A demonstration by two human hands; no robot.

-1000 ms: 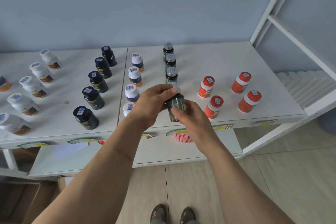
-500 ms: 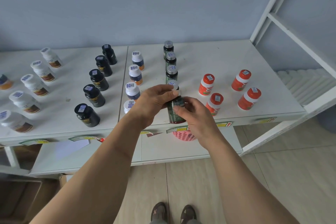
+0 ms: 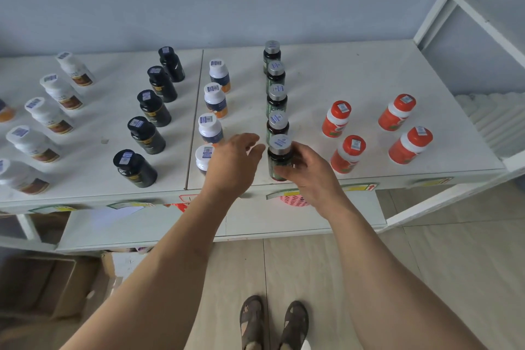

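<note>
The right hand (image 3: 308,176) gripped the dark green bottle (image 3: 278,156), which was upright in the centre of the frame at the shelf's (image 3: 355,79) front edge, directly below a row of four matching bottles (image 3: 277,99). The left hand (image 3: 233,165) hovered loose-fingered just left of it, not touching.

Rows of black bottles (image 3: 146,133), white bottles (image 3: 54,115) and orange bottles (image 3: 336,118) stand on a white table (image 3: 355,73); a pink basket (image 3: 294,199) sits below.

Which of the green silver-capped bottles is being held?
The frontmost bottle of the row, at the shelf's front edge: the right hand grips its body, while the other four stand free behind it.
</note>
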